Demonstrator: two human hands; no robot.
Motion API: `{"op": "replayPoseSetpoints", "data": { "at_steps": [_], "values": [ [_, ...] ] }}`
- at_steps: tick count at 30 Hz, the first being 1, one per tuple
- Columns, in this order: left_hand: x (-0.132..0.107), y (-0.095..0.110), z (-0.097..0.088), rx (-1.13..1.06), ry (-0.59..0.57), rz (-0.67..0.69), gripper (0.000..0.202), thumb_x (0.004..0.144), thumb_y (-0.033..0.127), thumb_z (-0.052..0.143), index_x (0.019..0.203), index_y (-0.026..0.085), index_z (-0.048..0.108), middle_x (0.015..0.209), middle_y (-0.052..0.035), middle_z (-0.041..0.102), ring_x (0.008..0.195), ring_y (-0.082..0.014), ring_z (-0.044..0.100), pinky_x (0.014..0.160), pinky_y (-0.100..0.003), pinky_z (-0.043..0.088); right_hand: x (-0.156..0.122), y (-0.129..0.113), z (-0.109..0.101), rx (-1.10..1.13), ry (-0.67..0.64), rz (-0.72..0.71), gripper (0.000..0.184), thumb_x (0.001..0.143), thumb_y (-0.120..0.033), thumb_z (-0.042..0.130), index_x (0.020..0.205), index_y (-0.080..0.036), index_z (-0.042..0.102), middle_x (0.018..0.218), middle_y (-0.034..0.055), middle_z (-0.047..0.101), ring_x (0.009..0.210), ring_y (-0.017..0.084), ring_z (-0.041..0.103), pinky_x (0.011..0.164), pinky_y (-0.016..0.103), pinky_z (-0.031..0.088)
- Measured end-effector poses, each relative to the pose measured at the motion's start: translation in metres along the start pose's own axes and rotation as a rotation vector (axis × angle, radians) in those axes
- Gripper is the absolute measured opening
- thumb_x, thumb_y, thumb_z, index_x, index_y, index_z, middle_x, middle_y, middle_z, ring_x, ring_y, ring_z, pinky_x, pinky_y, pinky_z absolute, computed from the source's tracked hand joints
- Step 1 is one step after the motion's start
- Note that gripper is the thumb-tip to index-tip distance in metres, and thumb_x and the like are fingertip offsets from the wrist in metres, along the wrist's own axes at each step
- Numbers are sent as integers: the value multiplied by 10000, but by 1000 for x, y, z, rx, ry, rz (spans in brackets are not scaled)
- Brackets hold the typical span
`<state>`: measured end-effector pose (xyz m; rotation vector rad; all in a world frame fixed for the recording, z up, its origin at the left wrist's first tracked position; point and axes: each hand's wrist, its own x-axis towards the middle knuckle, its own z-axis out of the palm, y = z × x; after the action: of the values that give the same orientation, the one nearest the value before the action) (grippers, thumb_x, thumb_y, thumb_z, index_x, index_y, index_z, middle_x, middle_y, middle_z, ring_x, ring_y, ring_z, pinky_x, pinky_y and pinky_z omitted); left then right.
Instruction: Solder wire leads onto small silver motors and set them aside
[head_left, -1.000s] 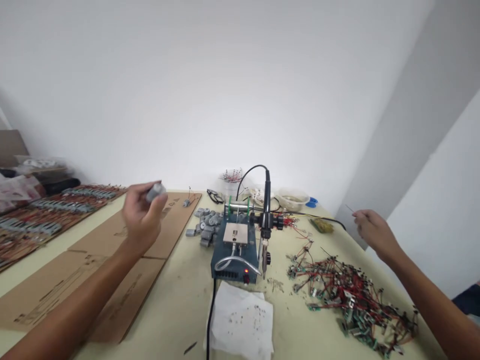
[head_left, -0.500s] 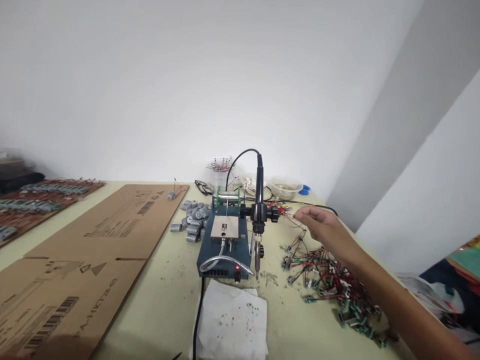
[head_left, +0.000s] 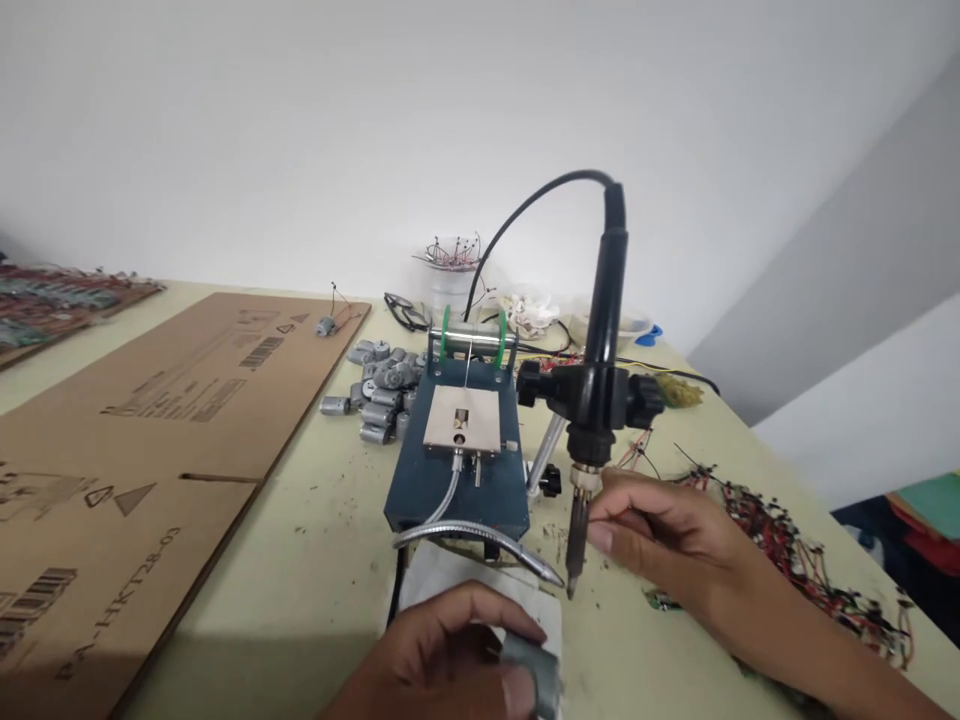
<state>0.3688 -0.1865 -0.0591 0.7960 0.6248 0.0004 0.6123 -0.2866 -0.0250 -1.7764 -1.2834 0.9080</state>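
My left hand [head_left: 450, 655] is closed around a small grey motor [head_left: 531, 672] at the bottom of the view, over the white paper. My right hand [head_left: 667, 540] is pinched just right of the soldering iron's metal shaft. A thin wire appears to be in its fingers, though the iron hides most of the fingertips. Fine red and black wires [head_left: 639, 452] show just behind this hand. Upright in its clamp, the black soldering iron [head_left: 604, 300] points its tip down, next to the end of the bent metal feed tube [head_left: 480, 532].
A blue solder feeder [head_left: 409, 480] carries a solder spool [head_left: 474, 338]. Grey motors [head_left: 386, 385] are heaped to its left, by a cardboard sheet [head_left: 180, 410]. Wired parts [head_left: 802, 560] spread over the right side. A tub of wires [head_left: 450, 275] stands by the wall.
My right hand has drawn back from the wires by the clamp to the iron's tip. My left hand has come into view with a motor. The view has shifted closer to the feeder.
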Motion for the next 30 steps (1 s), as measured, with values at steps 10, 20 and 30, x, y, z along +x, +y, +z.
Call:
{"op": "replayPoseSetpoints", "data": {
  "at_steps": [10,20,30],
  "values": [
    [10,-7,-6,-140,-12,82,423,672,382,982,942,183,724,935,-72,811,628,-176,782,468,-171,558,-11,8,11,-44,-9,-124,230,982,-488,654,846,-325,742,789,22,637,737,218,596,629,373,427],
    [9,-4,-3,-167,-17,84,387,759,424,926,898,171,668,819,-60,815,533,-152,754,403,-148,538,-13,8,25,-38,37,-220,185,957,-457,696,815,-341,715,733,2,603,702,218,568,611,370,432],
    [-2,3,3,-152,25,61,352,812,351,893,904,150,619,825,-61,807,554,-136,753,413,-142,554,-13,4,24,-32,52,-291,144,974,-313,706,832,-299,692,714,-40,590,674,141,524,587,274,392]
  ]
}}
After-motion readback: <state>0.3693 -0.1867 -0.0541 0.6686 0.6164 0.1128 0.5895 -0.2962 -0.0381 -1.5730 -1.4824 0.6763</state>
